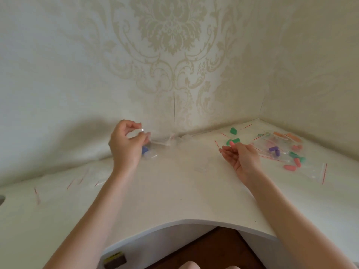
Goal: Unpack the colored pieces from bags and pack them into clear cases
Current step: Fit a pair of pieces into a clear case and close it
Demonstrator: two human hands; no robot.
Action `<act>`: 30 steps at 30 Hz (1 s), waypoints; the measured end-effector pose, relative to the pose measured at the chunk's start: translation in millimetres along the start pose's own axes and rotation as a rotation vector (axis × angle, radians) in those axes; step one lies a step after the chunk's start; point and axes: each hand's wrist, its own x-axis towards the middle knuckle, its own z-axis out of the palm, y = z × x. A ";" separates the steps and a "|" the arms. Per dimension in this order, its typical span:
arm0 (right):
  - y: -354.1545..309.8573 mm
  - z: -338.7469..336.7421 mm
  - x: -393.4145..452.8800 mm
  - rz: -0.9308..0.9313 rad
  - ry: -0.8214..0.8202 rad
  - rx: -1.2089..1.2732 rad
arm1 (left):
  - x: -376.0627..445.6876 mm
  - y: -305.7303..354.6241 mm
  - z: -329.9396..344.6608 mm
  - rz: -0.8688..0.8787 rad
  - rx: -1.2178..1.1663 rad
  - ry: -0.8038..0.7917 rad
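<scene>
My left hand point(126, 144) is raised over the back of the white table point(174, 191), its fingers curled round a small clear case point(136, 133). Just below it sits a blue piece point(145, 150) among clear plastic. My right hand point(240, 156) hovers palm-up with relaxed fingers, holding nothing that I can make out. Green pieces point(234, 141) lie just beyond its fingertips. To the right lie clear zip bags point(275, 150) with purple pieces point(274, 150), pink pieces point(291, 166) and orange pieces point(289, 137).
The patterned wall closes off the back and right side of the table. Empty clear bags with red zip lines point(73, 183) lie on the left part. A crumpled clear bag point(165, 141) lies by the wall. The table's front edge curves inward near me.
</scene>
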 end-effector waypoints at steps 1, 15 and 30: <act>0.1 -0.9 1.1 0.000 0.004 -0.007 | 3.9 1.6 -18.2 0.012 0.041 0.045; 2.0 -0.5 -4.7 0.007 0.064 -0.133 | 21.6 -22.6 -115.4 0.050 1.040 0.214; 11.8 -3.6 0.6 -0.084 -0.057 -0.364 | 3.3 -17.5 -23.5 0.611 0.766 -0.285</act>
